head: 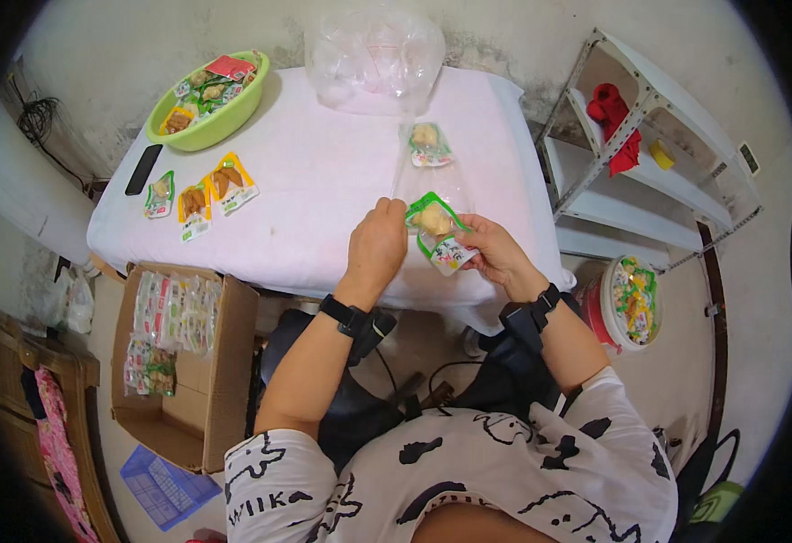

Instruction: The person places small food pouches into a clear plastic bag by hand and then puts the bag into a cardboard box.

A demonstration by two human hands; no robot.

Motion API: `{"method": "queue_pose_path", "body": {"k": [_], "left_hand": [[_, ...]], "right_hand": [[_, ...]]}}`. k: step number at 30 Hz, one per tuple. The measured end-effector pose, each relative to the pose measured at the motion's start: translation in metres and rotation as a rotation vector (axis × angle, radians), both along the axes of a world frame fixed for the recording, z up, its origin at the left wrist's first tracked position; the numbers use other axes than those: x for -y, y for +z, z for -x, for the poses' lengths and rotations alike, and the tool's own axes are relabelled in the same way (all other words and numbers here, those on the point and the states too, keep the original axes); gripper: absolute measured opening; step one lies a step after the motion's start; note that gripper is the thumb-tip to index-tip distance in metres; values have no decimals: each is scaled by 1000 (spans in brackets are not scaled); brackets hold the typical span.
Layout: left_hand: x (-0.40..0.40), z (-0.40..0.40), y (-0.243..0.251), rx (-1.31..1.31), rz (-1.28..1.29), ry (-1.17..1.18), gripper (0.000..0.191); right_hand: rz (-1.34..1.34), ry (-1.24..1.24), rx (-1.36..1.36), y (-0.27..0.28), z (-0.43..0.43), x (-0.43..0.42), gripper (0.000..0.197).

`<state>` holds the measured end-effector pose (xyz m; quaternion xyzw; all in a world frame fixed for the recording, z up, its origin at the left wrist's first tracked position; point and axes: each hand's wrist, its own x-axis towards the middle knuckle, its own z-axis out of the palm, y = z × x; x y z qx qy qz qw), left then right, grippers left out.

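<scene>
My right hand (498,252) holds a green-edged snack packet (435,227) with pale food pieces showing through its window. Beside it, the fingers of my left hand (379,239) are pinched together at the near left edge of a narrow clear plastic bag (431,182). That bag lies flat on the white tablecloth (314,183), and a similar green-edged packet (428,144) is at its far end. The held packet overlaps the bag's near end; whether its tip is inside I cannot tell. To the left lie one small green packet (160,195) and two yellow-edged packets (194,212).
A green basin (253,102) of mixed packets and a black phone (143,170) occupy the table's left. A large clear bag (374,61) stands at the back. Cardboard box (233,366) is left below, packet-filled bucket (606,312) right below, metal shelf (654,197) beyond.
</scene>
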<state>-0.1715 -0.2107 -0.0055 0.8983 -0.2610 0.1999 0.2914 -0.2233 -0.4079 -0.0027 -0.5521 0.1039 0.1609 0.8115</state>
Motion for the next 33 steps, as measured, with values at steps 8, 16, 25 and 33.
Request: {"method": "queue_pose_path", "body": {"k": [8,16,25,33], "left_hand": [[-11,-6,10,42,63,36,6],[-7,-5,10,55,176,-17,7],[-5,0,12,0,178,-30,6],[2,2,5,-31,171,-59,8]], "right_hand": [[-10,162,-33,4,15,13,33],[-273,149,-145,-5,20,7,37],[-274,26,-13,-15,-5,2,38],[-284,-15,64,-22,-60,-29,46]]}}
